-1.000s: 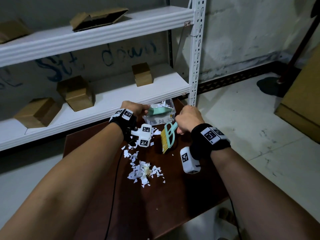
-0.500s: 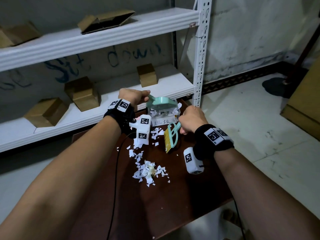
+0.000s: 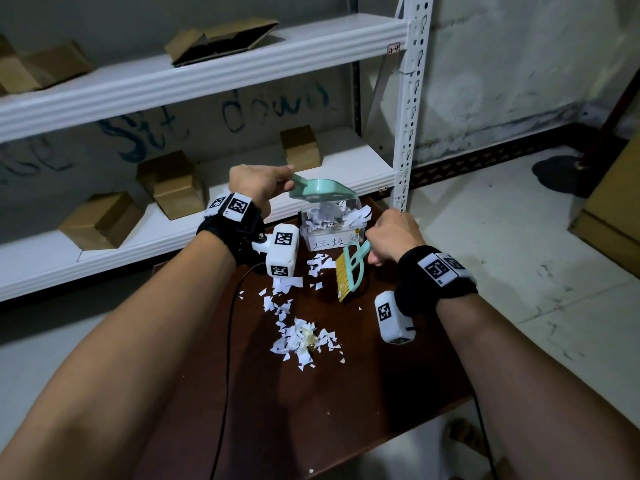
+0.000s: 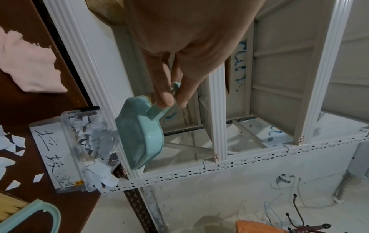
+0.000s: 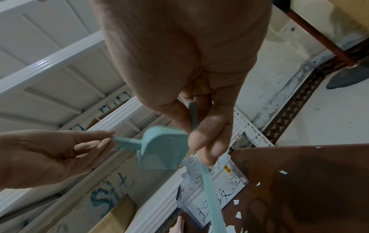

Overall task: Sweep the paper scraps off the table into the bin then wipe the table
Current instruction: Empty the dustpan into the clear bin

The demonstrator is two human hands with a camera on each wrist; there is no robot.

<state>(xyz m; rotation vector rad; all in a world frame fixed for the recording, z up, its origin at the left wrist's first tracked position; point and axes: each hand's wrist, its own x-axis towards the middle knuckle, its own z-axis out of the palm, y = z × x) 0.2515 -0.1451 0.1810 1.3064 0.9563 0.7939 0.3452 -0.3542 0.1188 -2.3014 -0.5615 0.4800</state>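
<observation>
Nearest on the tabletop (image 3: 363, 403), a loose heap of paper scraps (image 3: 301, 337) lies at about 6 o'clock from the bin (image 3: 332, 230), with a thinner trail leading up toward it. Just beyond, the right hand (image 3: 393, 237) has its fingers curled round the handle of the brush (image 3: 349, 271), bristles hanging above the surface. Farther off, the left hand (image 3: 258, 183) pinches the dustpan (image 3: 320, 190) handle; since a second ago the pan has lifted and tipped mouth-down over the bin, which now brims with shreds. One load looks emptied; more sweeping remains, and the pink cloth (image 4: 30, 63) waits for wiping.
</observation>
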